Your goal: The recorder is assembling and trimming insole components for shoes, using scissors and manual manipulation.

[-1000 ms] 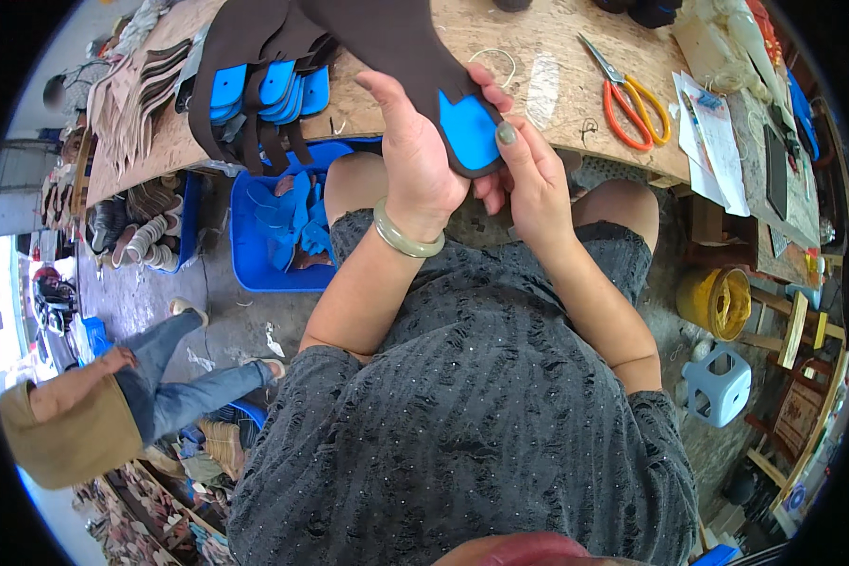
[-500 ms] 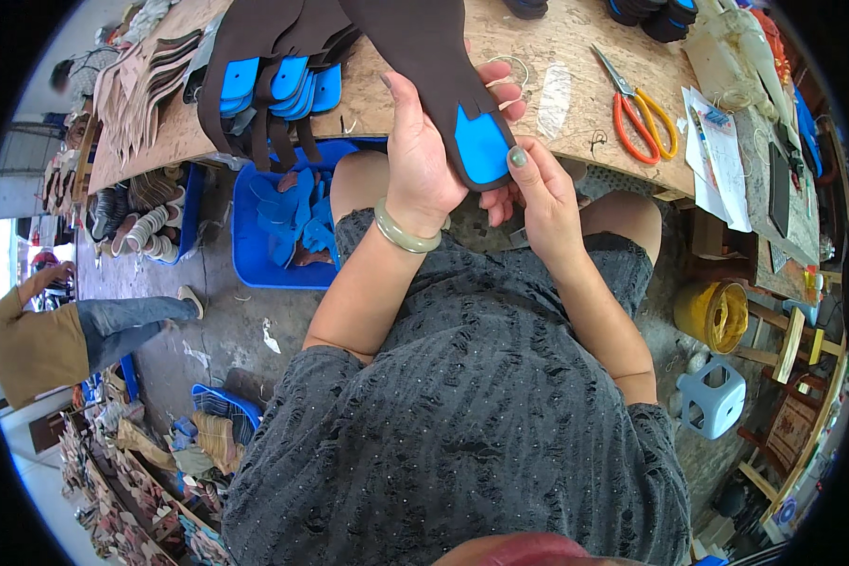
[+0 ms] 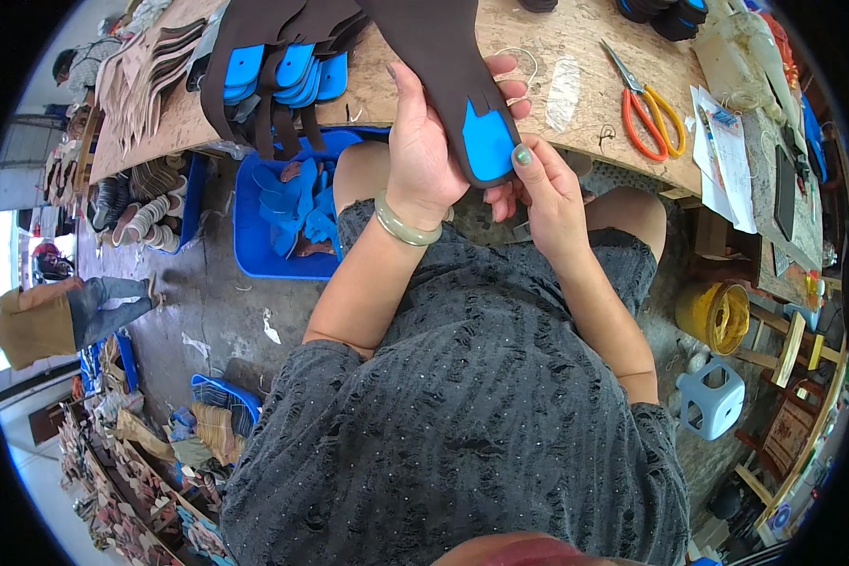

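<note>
- The left hand (image 3: pixel 424 141) has its grip clenched round a long dark brown leather piece (image 3: pixel 439 57), thumb on the near face; its fingers are mostly hidden behind the piece, only the tips showing at the right edge
- The right hand (image 3: pixel 542 193) pinches the lower end of that piece, thumb tip pressed on the blue lining patch (image 3: pixel 488 141) glued to it; the other fingers are tucked behind and hard to make out
- The leather piece hangs over the near edge of the wooden tabletop (image 3: pixel 575 42), above the person's lap; its top is cut off by the picture's rim
- A pale green bangle (image 3: pixel 406 226) sits on the left wrist
- Below the tabletop, on the floor to the left, a blue plastic tray (image 3: pixel 255 245) holds loose blue cut pieces and a reddish-brown one, partly hidden by the left forearm
- On the tabletop to the left lies a fan of brown leather pieces with blue linings (image 3: pixel 283 57), overhanging the edge
- Orange-handled scissors (image 3: pixel 643 104) lie on the tabletop right of the hands, near some papers (image 3: pixel 726 151)
- Lower right: a yellow bucket (image 3: pixel 712 316) with something coiled inside, and a light blue plastic stool (image 3: pixel 712 398)
- Far left, another person (image 3: pixel 57 316) bends over the floor, blurred by the rim
</note>
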Available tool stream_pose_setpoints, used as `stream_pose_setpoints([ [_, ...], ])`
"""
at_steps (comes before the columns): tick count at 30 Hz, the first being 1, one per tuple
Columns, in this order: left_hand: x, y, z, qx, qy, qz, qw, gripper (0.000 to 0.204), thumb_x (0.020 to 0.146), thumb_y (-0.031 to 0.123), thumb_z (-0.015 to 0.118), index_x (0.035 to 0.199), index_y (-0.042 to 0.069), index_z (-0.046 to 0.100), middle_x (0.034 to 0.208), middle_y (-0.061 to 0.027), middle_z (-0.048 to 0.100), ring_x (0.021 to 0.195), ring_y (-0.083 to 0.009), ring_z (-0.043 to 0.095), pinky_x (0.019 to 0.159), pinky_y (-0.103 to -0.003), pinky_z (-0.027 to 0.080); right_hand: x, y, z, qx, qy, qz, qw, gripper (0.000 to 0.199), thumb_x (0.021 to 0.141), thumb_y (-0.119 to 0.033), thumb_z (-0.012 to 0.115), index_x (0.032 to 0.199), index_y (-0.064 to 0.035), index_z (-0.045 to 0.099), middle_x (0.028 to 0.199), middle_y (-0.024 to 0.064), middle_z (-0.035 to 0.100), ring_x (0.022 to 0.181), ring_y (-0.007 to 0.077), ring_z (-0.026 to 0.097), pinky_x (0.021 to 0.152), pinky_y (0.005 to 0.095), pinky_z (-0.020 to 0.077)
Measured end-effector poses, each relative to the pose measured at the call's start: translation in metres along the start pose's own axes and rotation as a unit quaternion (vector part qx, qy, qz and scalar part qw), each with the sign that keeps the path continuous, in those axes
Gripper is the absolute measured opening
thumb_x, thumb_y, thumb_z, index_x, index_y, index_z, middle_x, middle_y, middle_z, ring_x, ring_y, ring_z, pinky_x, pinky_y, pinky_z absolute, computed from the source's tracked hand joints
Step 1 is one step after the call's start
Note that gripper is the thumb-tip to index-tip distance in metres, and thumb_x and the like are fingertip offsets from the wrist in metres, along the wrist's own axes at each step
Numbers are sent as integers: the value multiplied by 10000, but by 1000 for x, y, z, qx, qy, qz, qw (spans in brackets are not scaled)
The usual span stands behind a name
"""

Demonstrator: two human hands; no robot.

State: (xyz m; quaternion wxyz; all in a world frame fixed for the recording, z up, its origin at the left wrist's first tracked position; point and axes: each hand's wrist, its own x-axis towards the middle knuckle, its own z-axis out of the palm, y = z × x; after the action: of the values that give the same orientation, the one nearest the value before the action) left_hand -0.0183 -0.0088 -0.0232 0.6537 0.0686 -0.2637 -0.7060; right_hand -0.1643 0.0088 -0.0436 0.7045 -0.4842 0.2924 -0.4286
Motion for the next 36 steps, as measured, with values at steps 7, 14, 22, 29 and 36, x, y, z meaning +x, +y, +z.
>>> stream_pose_setpoints([
  [7,-1,-1,-10,-15,-15,-13,1000,735,924,641,212,1352,65,374,1146,-116,531,992,-253,560,888,-420,493,1,-2,-1,-118,87,-110,983,221,920,-167,603,1060,2,585,828,22,623,698,66,561,648,186,446],
  [14,1,-10,-3,231,71,122,963,832,861,730,234,1195,1,456,1053,-119,561,949,-250,564,847,-366,469,-4,-25,14,9,49,-67,997,206,875,-35,606,1074,12,581,1033,59,630,951,102,575,862,240,464],
  [22,-5,-18,-7,482,66,223,845,908,841,763,144,1153,-25,471,1031,-125,567,944,-217,560,866,-353,441,8,-18,19,113,63,-10,992,187,834,-31,646,1006,-33,573,956,27,633,847,67,571,751,213,456],
  [29,-10,-18,-22,515,-1,239,823,870,859,737,211,1106,-45,502,1104,-117,523,1005,-202,520,884,-342,423,18,-5,14,158,50,55,985,193,790,-26,695,933,-67,572,850,-13,614,747,32,542,589,164,353],
  [36,-14,-17,-19,543,34,265,796,874,837,751,270,1101,-49,503,1091,-109,520,980,-190,524,882,-338,429,17,-4,25,137,55,11,989,189,781,-16,698,924,-62,582,827,-6,598,698,47,524,619,161,395],
])
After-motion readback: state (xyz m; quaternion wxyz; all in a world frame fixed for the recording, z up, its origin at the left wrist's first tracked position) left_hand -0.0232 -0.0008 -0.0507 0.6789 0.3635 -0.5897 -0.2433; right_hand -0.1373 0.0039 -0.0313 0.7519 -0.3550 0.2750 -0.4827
